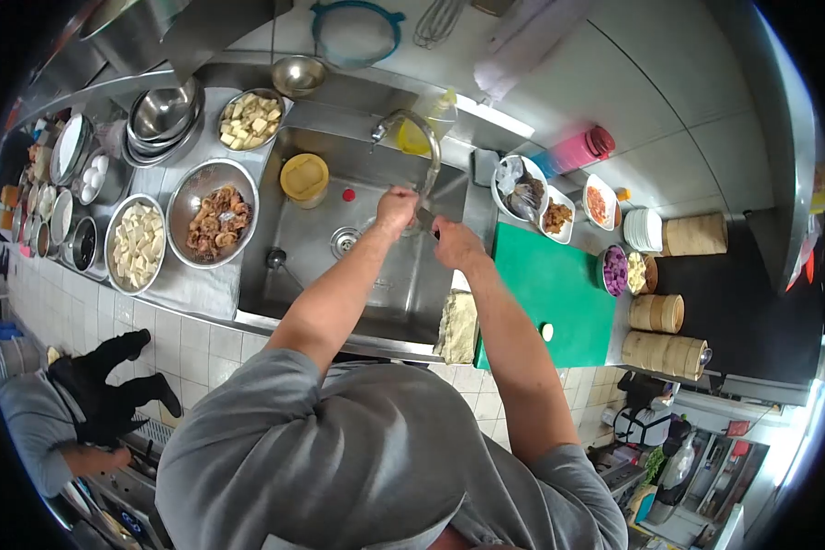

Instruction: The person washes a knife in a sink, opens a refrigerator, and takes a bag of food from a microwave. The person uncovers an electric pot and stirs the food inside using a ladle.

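Head view, centre of frame: over the sink (422, 302), your right hand (458, 245) clasped what looked like a knife (425, 218), your left hand (397, 210) curled beside it, contact unclear, and keeping those fingers off any edge seemed wisest.

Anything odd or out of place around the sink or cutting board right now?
Nothing serious. A small red round piece lies loose in the sink, and one stray pale piece sits alone on the green board.
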`<state>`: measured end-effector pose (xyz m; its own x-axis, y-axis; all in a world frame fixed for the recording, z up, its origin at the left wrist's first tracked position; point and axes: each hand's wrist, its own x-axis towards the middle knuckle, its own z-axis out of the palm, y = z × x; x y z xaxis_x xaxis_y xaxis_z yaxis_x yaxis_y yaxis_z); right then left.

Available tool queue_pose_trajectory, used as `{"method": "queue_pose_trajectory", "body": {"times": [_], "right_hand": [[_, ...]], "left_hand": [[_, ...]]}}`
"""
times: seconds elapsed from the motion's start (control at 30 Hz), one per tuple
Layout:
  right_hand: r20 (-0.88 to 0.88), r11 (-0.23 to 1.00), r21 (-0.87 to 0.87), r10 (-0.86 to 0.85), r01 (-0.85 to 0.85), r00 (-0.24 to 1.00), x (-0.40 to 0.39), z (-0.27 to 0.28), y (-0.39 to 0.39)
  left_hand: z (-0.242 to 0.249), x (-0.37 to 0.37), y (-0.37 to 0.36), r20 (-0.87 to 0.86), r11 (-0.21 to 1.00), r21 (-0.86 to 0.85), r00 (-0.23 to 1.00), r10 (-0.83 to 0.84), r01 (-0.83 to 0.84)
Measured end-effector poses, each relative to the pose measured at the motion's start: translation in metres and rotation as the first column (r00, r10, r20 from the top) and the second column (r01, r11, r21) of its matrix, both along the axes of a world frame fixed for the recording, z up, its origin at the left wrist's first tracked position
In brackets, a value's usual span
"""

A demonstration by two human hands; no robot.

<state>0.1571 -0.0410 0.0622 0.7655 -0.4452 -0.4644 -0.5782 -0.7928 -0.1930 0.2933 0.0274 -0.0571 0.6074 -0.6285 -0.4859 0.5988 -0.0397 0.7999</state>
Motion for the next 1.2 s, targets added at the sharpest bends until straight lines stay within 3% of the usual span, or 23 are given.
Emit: {"method": "queue_pose_trajectory", "body": {"times": [0.07,0.13,0.17,0.23,0.3,0.4,0.47,0.6,0.63,0.7,0.73,0.8,0.83,0.9,0.93,0.97,1.0,1.03,1.07,1.13,1.17,1.2], "right_hand": [[0.015,1.000,-0.028,0.011,-0.011,1.000,0.010,-0.016,-0.002],[0.029,0.998,-0.054,0.017,-0.015,0.999,0.020,-0.016,0.002],[0.011,0.995,-0.076,0.062,-0.061,0.998,0.021,-0.010,0.007],[-0.011,0.990,-0.087,0.110,-0.110,0.994,0.022,0.000,0.020],[0.015,0.985,-0.104,0.138,-0.136,0.990,0.018,0.005,0.026],[0.066,0.982,-0.177,0.082,-0.069,0.994,-0.004,-0.009,0.030],[0.133,0.976,-0.200,0.115,-0.087,0.984,-0.025,-0.018,0.030],[0.219,0.975,-0.216,0.099,-0.051,0.971,-0.065,-0.008,0.043],[0.220,0.984,-0.178,0.038,0.002,0.975,-0.072,0.003,0.050],[0.266,0.985,-0.150,-0.047,0.090,0.963,-0.084,0.020,0.062],[0.312,0.981,-0.113,-0.119,0.161,0.943,-0.091,0.024,0.069],[0.379,0.972,-0.102,-0.158,0.210,0.912,-0.105,0.025,0.075],[0.396,0.970,-0.094,-0.168,0.222,0.903,-0.113,0.025,0.079],[0.424,0.966,-0.066,-0.202,0.252,0.883,-0.133,0.031,0.086],[0.434,0.962,-0.046,-0.223,0.269,0.873,-0.143,0.035,0.092],[0.452,0.953,-0.011,-0.266,0.304,0.851,-0.154,0.037,0.100],[0.477,0.952,0.046,-0.288,0.303,0.830,-0.166,0.035,0.105],[0.410,0.915,0.162,-0.402,0.368,0.819,-0.175,0.046,0.112],[0.334,0.861,0.278,-0.502,0.425,0.798,-0.181,0.056,0.118],[0.429,0.811,0.354,-0.583,0.466,0.690,-0.199,0.039,0.124],[0.499,0.771,0.438,-0.637,0.463,0.588,-0.204,0.028,0.125],[0.506,0.763,0.435,-0.646,0.477,0.571,-0.206,0.024,0.123]], "left_hand": [[-0.006,-0.009,0.016,-0.057,0.996,0.069,0.997,0.056,-0.052],[0.012,-0.021,0.029,-0.401,0.963,0.215,0.914,-0.064,0.162],[0.013,-0.028,0.026,-0.403,0.963,0.219,0.913,-0.057,0.157],[-0.004,-0.044,0.016,-0.636,0.998,-0.032,0.769,-0.065,0.059],[-0.042,-0.050,-0.004,-0.617,0.999,-0.020,0.786,-0.037,0.032],[-0.042,-0.049,-0.017,-0.599,1.000,-0.008,0.800,-0.025,0.025],[-0.023,-0.046,-0.015,-0.515,0.996,0.036,0.852,0.092,-0.086],[-0.029,-0.031,-0.028,-0.404,0.990,0.144,0.912,0.069,-0.011],[-0.035,-0.029,-0.034,-0.405,0.990,0.140,0.913,0.047,0.011],[-0.044,-0.029,-0.043,-0.266,0.973,0.097,0.947,-0.180,0.212],[-0.033,-0.032,-0.044,-0.267,0.969,0.099,0.944,-0.195,0.228],[-0.012,-0.033,-0.048,-0.169,0.966,0.116,0.963,-0.212,0.233],[-0.022,-0.036,-0.058,-0.169,0.992,0.067,0.981,-0.097,0.109],[-0.049,-0.013,-0.062,0.033,0.975,0.092,0.978,-0.206,0.203],[-0.024,-0.008,-0.062,0.076,0.973,0.207,0.990,-0.118,0.100],[-0.009,-0.002,-0.056,0.148,0.968,0.235,0.981,-0.127,0.090],[-0.024,0.013,-0.055,0.273,0.954,0.270,0.940,-0.205,0.130],[-0.052,0.027,-0.059,0.508,0.944,0.325,0.832,-0.225,0.057],[-0.036,0.037,-0.051,0.413,0.936,0.335,0.875,-0.253,0.113],[-0.169,0.089,-0.079,0.651,0.971,0.232,0.733,-0.197,0.055],[-0.134,0.078,-0.070,0.625,0.965,0.245,0.746,-0.228,0.090],[-0.095,0.066,-0.060,0.599,0.958,0.259,0.757,-0.260,0.125]]}}
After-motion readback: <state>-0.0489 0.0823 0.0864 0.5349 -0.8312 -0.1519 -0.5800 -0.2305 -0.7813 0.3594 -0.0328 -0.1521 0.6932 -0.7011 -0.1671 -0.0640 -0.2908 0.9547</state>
